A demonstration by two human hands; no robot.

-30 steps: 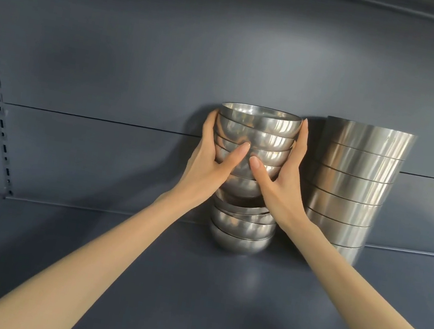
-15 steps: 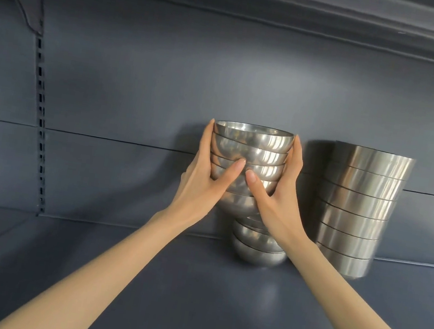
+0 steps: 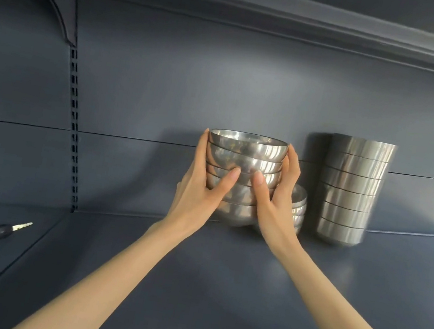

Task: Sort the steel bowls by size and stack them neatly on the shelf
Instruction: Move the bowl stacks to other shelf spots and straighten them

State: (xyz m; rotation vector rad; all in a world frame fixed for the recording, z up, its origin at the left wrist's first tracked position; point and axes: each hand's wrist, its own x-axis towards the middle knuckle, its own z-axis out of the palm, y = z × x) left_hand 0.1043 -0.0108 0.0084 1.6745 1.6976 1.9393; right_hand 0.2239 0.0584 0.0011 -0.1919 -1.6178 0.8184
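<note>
In the head view, a stack of round steel bowls [image 3: 244, 165] is held between the two hands in front of the dark back wall. About five bowls are nested in it, with the open sides up.

The left hand [image 3: 197, 189] is laid around the left side of the stack. Its fingers reach up along the wall of the bowls almost to the top rim, and its thumb is pressed on the front, at the middle of the stack. The right hand [image 3: 274, 204] is laid around the right side in the same way, and its thumb is pressed on the front just beside the left thumb. The stack is gripped from both sides, and only its lowest bowl is seen below the hands.

The bottom of the stack is very near the shelf [image 3: 219, 284]; whether it touches the shelf cannot be told.

A short stack of bowls [image 3: 300, 203] is seen on the shelf just behind the right hand and is partly hidden by it. Further to the right, a tall stack of straight-sided steel bowls [image 3: 351, 191] stands upright against the back wall, apart from the hands.

At the far left, a key [image 3: 0, 232] lies on the next shelf section. A slotted rail [image 3: 74, 127] runs up the wall there, under a bracket [image 3: 61, 6].
</note>
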